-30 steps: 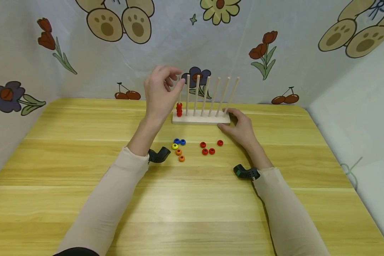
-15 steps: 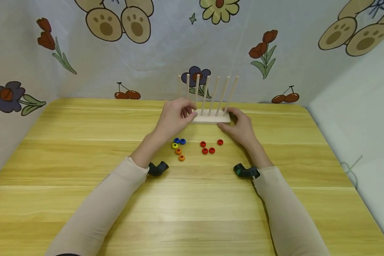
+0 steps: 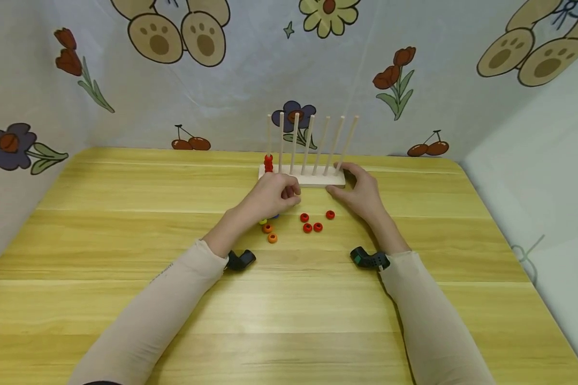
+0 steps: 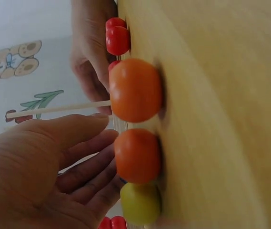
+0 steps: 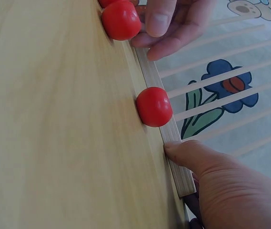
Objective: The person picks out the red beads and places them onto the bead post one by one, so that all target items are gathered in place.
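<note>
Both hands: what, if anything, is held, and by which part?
The right hand grips the pale wooden peg rack by its base's right end; the left hand holds nothing.

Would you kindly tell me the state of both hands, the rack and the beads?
Left hand: fingers loosely curled, no bead visible in it.
Right hand: gripping the rack's right end.
Rack: standing upright.
Leftmost peg: threaded with red beads.
Other pegs: bare.
Four red beads: loose.
Two orange beads: loose.
Yellow bead: loose.
Blue bead: mostly hidden by the left hand.
</note>
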Demonstrator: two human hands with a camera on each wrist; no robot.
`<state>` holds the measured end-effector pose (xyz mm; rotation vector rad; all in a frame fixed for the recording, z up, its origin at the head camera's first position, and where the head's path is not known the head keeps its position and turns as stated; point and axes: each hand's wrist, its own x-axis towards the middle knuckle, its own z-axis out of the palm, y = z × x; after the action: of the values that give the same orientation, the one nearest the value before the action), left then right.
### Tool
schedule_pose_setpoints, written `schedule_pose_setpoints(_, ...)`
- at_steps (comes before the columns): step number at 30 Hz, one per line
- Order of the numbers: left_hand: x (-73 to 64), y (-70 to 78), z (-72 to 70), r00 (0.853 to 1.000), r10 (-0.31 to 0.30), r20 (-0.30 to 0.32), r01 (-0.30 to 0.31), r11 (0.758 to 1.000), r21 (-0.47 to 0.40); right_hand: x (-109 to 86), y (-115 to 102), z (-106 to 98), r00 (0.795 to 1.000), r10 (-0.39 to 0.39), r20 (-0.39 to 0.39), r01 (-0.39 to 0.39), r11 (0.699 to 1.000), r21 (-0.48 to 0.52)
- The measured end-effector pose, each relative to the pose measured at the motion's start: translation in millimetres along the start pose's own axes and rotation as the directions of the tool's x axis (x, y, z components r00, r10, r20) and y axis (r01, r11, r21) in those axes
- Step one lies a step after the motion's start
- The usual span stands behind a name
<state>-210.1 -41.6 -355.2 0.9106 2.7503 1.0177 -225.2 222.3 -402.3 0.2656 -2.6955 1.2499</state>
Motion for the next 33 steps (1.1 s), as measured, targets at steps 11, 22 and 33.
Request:
schedule_pose_setpoints(11,-0.2,4.6,6.4,0.986,0.09,0.143,-0.082,0.995,-0.065,0.0,-2,-1,1.0,-0.001,-0.003,0.001,1.0,-0.006)
schedule_pose_setpoints(22,-1.5,11.0,9.8,0.946,0.148,0.288,-0.133,0.989,-0.071,-0.8,-1,-1,1.0,0.001,-0.004,-0.001,1.0,-0.008)
schedule_pose_setpoints(33,-3.0,10.9,10.7,0.958,0.127,0.256,-0.115,0.991,-0.062,0.0,0,0,1.0,-0.003,-0.006,0.003,1.0,-0.014)
